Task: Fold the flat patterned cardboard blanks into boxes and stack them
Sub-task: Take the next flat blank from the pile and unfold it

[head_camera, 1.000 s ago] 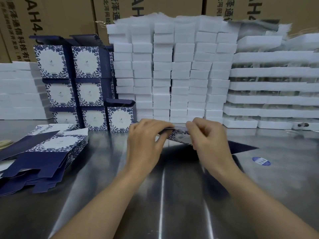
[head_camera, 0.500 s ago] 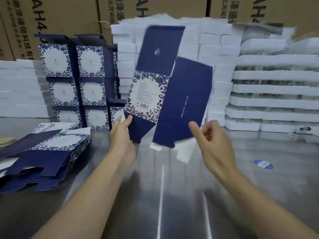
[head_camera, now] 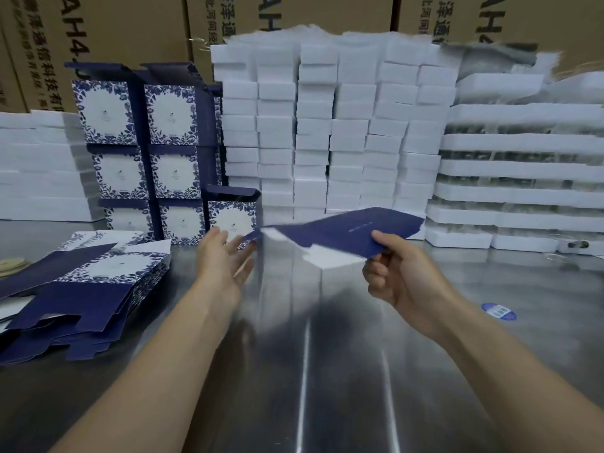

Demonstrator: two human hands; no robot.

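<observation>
Steel counter [head_camera: 310,371] carries flat blanks [head_camera: 85,282] at its left edge, folded patterned boxes [head_camera: 147,152] and white foam blocks [head_camera: 327,132] along the back. Right hand [head_camera: 402,276] pinches the navy blank [head_camera: 340,230], now nearly level above the counter instead of upright; left hand [head_camera: 225,263] hovers open-fingered by its left tip.

A single head-worn wide-angle camera is looking forward and down over the steel desk [head_camera: 327,371] from just above and behind the person's forearms, which are reaching in from the bottom corners. It is sitting close to the hands and facing the white foam stack [head_camera: 333,132] and brown cartons [head_camera: 130,24] at the back. Straight lines are bowing near the edges.
</observation>
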